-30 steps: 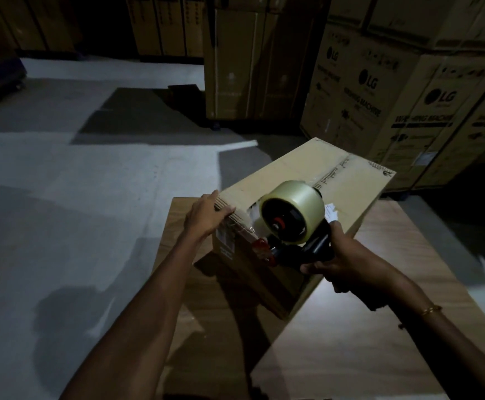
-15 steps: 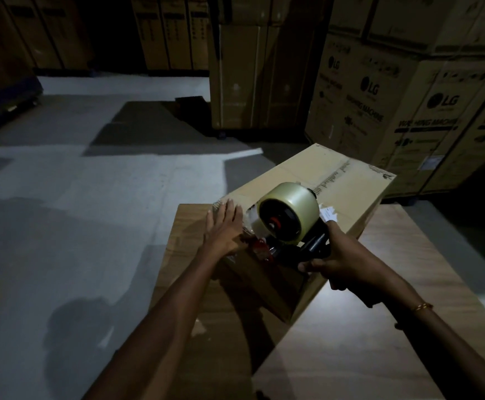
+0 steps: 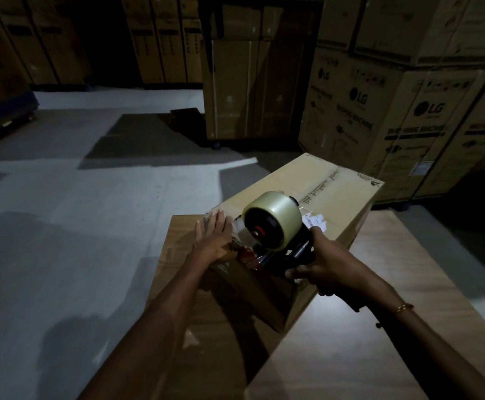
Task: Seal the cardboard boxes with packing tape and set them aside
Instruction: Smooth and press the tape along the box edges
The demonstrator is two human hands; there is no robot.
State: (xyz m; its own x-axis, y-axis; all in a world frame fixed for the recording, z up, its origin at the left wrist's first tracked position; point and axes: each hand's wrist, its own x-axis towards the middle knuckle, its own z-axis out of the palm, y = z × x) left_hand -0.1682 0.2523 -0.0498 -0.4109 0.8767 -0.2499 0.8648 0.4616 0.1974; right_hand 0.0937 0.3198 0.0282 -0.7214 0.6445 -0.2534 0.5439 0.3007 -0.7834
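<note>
A closed cardboard box (image 3: 333, 197) lies on a wooden table (image 3: 408, 284), its long side running away from me to the right. A tape dispenser (image 3: 273, 223) with a large roll of clear tape sits at the box's near end. My right hand (image 3: 330, 269) grips its black handle. With straight fingers, my left hand (image 3: 214, 238) presses flat on the box's near left corner, beside the dispenser's red front. Clear tape shows between that hand and the roll.
Tall stacks of large printed appliance cartons (image 3: 394, 116) stand close behind the table at the right, and more cartons (image 3: 160, 39) line the back. Grey concrete floor (image 3: 76, 226) spreads to the left. A dark cart (image 3: 1, 114) sits far left.
My left hand has gone from curling over the box's near edge to lying flat on it with straight fingers. The dispenser and right hand have hardly moved.
</note>
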